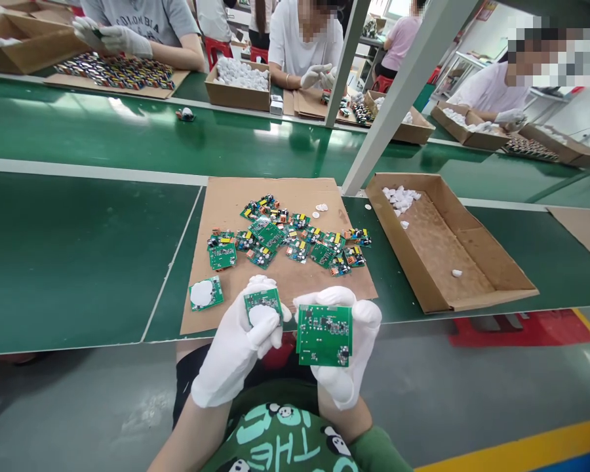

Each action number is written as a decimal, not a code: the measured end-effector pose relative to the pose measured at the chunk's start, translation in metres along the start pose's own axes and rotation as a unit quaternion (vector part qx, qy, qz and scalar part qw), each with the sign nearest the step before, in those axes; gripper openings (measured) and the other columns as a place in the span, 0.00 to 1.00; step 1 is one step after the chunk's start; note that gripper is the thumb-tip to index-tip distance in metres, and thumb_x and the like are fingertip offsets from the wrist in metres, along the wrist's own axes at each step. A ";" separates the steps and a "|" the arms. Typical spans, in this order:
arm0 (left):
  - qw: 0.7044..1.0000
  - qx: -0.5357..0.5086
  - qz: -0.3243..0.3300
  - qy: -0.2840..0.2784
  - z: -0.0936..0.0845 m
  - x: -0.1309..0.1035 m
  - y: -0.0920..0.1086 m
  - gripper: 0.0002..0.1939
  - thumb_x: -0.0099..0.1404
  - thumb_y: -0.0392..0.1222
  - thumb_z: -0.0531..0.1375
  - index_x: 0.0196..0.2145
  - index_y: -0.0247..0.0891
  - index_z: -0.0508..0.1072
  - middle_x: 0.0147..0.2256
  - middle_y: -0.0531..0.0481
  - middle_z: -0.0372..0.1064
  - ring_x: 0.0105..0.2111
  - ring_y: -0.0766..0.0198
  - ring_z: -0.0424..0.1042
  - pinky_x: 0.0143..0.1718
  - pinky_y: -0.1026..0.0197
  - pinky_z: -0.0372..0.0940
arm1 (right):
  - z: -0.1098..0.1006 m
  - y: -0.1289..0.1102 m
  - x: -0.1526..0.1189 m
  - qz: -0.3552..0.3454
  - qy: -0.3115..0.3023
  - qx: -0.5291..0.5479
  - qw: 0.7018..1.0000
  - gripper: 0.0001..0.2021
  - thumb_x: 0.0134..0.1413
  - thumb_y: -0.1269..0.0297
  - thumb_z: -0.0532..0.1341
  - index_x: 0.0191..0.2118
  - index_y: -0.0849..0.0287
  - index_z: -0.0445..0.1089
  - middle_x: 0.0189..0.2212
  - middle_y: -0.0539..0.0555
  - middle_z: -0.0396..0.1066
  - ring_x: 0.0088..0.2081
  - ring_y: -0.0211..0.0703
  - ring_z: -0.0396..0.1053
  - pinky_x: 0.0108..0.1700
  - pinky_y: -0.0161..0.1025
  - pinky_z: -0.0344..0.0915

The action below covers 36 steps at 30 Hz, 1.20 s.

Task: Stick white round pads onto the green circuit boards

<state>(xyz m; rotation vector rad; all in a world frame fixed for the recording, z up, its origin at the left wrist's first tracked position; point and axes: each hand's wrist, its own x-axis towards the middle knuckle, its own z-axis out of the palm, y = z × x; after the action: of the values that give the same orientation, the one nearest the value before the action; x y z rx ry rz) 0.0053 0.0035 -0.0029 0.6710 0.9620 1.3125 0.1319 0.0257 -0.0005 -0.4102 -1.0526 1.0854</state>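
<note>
My left hand [243, 344], in a white glove, is closed on a small green circuit board [270, 299] with something white on its face under the fingers. Beside it my right hand [356, 341], also gloved, grips a larger-looking green circuit board [324, 334], flat side toward me; another board edge shows behind it. Beyond both hands, a loose group of circuit boards [297, 249] lies on a cardboard sheet [246, 288]. Near the sheet's left front corner is one board with a white round piece [202, 294] on it.
An open cardboard box [472, 262] with small white pieces [400, 198] stands at right. A slanted white post [388, 111] rises behind the sheet. Across the green conveyor [128, 137], several people in white gloves sit by boxes and parts. One small part [185, 115] lies on the conveyor.
</note>
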 end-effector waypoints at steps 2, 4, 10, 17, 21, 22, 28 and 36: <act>1.000 0.010 0.012 -0.015 0.000 0.001 0.000 0.13 0.68 0.49 0.65 0.36 0.38 0.70 0.20 0.58 0.65 0.18 0.76 0.52 0.21 0.71 0.50 | 0.000 0.000 0.000 -0.002 -0.010 0.024 1.000 0.25 0.53 0.57 0.70 0.55 0.41 0.63 0.47 0.53 0.69 0.47 0.51 0.76 0.45 0.51 0.78; 1.000 0.008 0.029 -0.006 0.001 0.002 0.001 0.12 0.67 0.48 0.66 0.34 0.38 0.69 0.19 0.58 0.64 0.20 0.74 0.58 0.26 0.70 0.58 | 0.001 0.000 0.000 0.002 -0.011 0.047 0.999 0.25 0.53 0.60 0.70 0.55 0.42 0.64 0.48 0.53 0.69 0.48 0.50 0.75 0.47 0.50 0.78; 0.997 -0.027 -0.025 0.064 0.001 0.003 0.001 0.12 0.67 0.48 0.65 0.42 0.39 0.71 0.33 0.51 0.75 0.20 0.71 0.67 0.22 0.67 0.60 | 0.004 -0.002 0.001 0.010 -0.005 0.052 0.999 0.25 0.52 0.59 0.71 0.54 0.42 0.64 0.48 0.52 0.69 0.48 0.49 0.75 0.48 0.50 0.78; 0.999 -0.048 0.006 0.024 0.000 0.001 0.002 0.10 0.68 0.46 0.66 0.41 0.39 0.74 0.31 0.51 0.75 0.22 0.69 0.69 0.29 0.65 0.66 | 0.000 0.003 -0.002 0.001 -0.017 0.061 0.998 0.26 0.53 0.60 0.70 0.55 0.42 0.63 0.49 0.53 0.69 0.49 0.50 0.75 0.47 0.50 0.79; 0.999 -0.039 0.029 0.022 0.002 0.002 0.003 0.12 0.65 0.46 0.68 0.43 0.40 0.75 0.25 0.52 0.71 0.31 0.61 0.74 0.41 0.59 0.70 | -0.002 0.005 -0.004 0.009 -0.022 0.056 0.998 0.26 0.53 0.58 0.70 0.56 0.40 0.61 0.49 0.53 0.68 0.48 0.53 0.76 0.42 0.52 0.80; 0.998 -0.044 0.028 0.022 0.002 0.002 0.003 0.12 0.66 0.47 0.67 0.44 0.40 0.75 0.24 0.52 0.71 0.31 0.61 0.74 0.41 0.59 0.70 | -0.003 0.005 -0.004 0.009 -0.023 0.051 0.998 0.26 0.53 0.57 0.70 0.56 0.40 0.61 0.49 0.53 0.68 0.48 0.53 0.76 0.42 0.52 0.80; 0.996 -0.083 -0.008 0.025 0.001 0.001 -0.001 0.10 0.70 0.47 0.63 0.46 0.41 0.74 0.27 0.52 0.74 0.19 0.71 0.63 0.27 0.66 0.63 | -0.002 0.002 -0.003 -0.004 -0.022 0.032 0.999 0.26 0.53 0.58 0.70 0.55 0.42 0.61 0.48 0.53 0.68 0.48 0.51 0.76 0.46 0.50 0.79; 0.995 -0.091 -0.005 0.043 0.002 0.001 0.001 0.14 0.68 0.48 0.65 0.48 0.43 0.75 0.26 0.54 0.70 0.24 0.68 0.66 0.34 0.64 0.67 | 0.003 -0.001 -0.005 0.025 0.005 0.009 1.000 0.24 0.52 0.54 0.70 0.53 0.38 0.62 0.46 0.52 0.68 0.46 0.52 0.75 0.44 0.55 0.78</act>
<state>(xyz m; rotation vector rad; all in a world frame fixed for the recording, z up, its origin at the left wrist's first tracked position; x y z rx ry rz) 0.0068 0.0048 -0.0006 0.4726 0.9013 1.4101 0.1298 0.0199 -0.0012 -0.4285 -1.0267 1.1349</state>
